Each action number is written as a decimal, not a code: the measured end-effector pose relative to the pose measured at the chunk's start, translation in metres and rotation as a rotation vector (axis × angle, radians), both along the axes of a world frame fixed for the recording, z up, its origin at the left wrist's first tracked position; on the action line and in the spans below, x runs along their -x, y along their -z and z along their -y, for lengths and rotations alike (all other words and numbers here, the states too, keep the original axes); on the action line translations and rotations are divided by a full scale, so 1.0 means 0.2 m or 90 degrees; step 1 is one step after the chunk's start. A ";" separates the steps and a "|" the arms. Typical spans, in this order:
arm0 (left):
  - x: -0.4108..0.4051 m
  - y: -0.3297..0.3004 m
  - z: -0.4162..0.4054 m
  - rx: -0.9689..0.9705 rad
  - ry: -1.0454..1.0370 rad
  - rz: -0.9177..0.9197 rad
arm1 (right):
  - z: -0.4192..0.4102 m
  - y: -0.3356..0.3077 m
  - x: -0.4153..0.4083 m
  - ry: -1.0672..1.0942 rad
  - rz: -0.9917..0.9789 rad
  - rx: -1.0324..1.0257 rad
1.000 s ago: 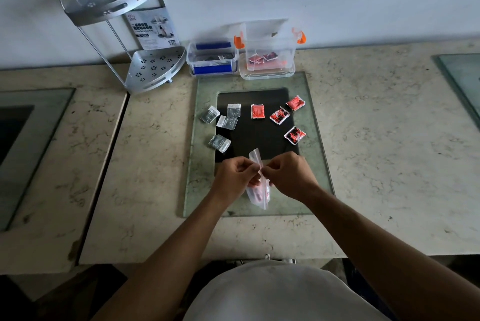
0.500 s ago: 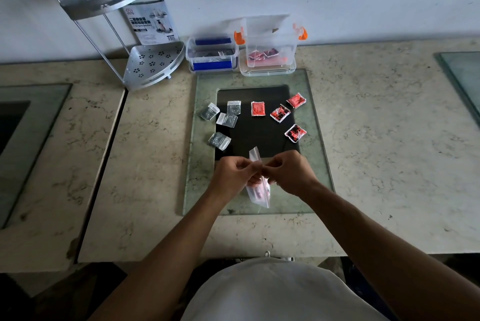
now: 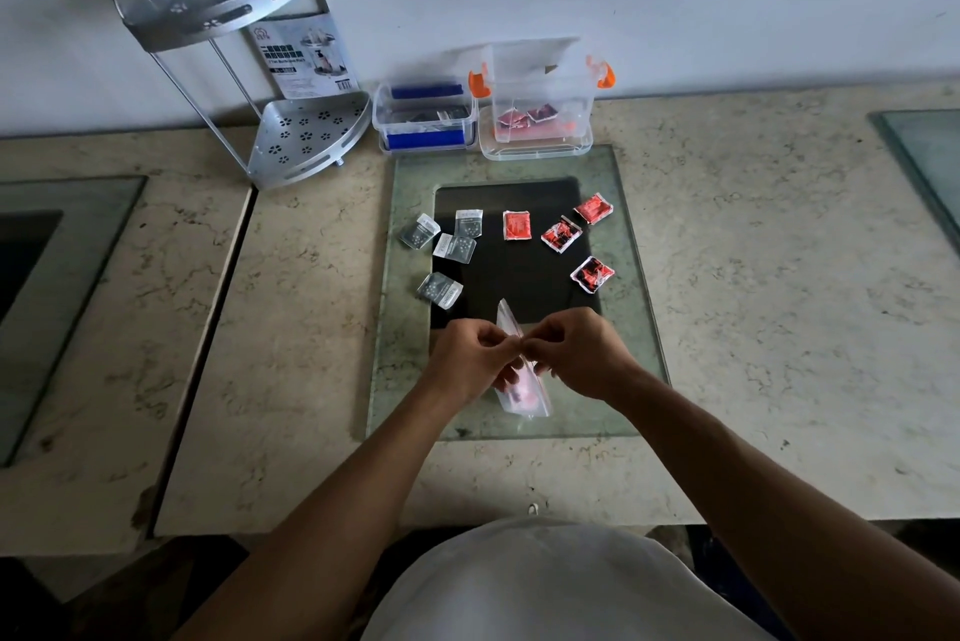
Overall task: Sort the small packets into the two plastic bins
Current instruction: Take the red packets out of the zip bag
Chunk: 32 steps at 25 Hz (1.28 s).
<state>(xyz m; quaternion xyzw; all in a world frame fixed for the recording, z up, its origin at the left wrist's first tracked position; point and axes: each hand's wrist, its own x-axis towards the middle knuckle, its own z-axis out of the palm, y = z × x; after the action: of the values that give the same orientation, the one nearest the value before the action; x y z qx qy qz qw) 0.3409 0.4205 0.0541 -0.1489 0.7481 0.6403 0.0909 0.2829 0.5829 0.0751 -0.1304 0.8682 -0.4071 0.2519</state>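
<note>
My left hand [image 3: 470, 362] and my right hand [image 3: 576, 354] both pinch the top edge of a clear zip bag [image 3: 522, 393] with something pink inside, held just above the glass plate [image 3: 636, 328]. Several clear grey packets [image 3: 454, 245] lie on the plate's left part. Several red packets [image 3: 561, 234] lie on its right part. At the wall stand a blue-clipped bin [image 3: 425, 121] holding grey packets and an orange-clipped bin [image 3: 537, 113] holding red packets.
A silver two-tier corner shelf [image 3: 291, 136] with a product card stands at the back left. The marble counter [image 3: 779, 302] spreads to both sides. Other glass panels sit at the far left [image 3: 67, 245] and far right [image 3: 930, 147].
Both hands keep the same pinch on the zip bag; hands and bag have barely shifted. The packets on the plate lie as before.
</note>
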 end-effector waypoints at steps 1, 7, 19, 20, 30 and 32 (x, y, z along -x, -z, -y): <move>0.00 -0.01 -0.01 0.017 0.022 0.003 | 0.01 0.00 0.00 -0.012 -0.021 -0.009; -0.02 0.00 -0.02 0.180 0.132 0.016 | 0.01 0.00 -0.01 -0.054 -0.049 -0.067; -0.02 0.00 0.04 0.265 0.059 -0.011 | -0.06 0.01 -0.02 0.060 -0.141 -0.067; -0.01 0.00 0.08 0.287 0.049 0.005 | -0.10 0.00 0.01 0.082 -0.154 -0.076; 0.03 -0.06 0.18 0.387 0.048 0.003 | -0.14 -0.06 0.06 0.083 -0.233 -0.077; 0.03 -0.05 0.18 0.380 0.043 -0.003 | -0.14 -0.06 0.05 0.087 -0.247 -0.075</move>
<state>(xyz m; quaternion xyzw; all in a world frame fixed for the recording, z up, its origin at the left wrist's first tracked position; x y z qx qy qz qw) 0.3354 0.3848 0.0644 -0.1428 0.9081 0.3886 0.0628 0.2732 0.6107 0.0870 -0.1322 0.9297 -0.3387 0.0594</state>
